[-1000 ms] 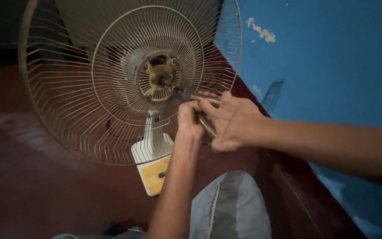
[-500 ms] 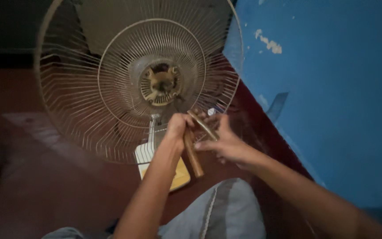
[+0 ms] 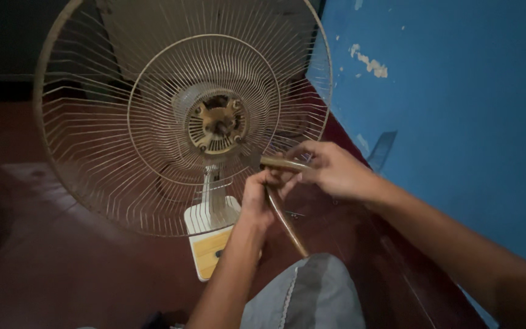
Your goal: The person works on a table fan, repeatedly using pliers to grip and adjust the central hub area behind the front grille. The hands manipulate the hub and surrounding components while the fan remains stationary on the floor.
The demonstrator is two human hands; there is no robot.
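Two brown handles of what looks like pliers point(image 3: 282, 201) have spread since a moment ago: your left hand point(image 3: 257, 198) grips one, your right hand point(image 3: 330, 170) the other, near the fan grille point(image 3: 123, 152).

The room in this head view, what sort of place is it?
Probably a room in a home, used for a repair: a blue painted wall with chipped patches, a dark red floor, and an old pedestal fan standing on it.

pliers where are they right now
In the head view, the pliers sit centre frame, gripped by the left hand and right hand, before the fan guard.
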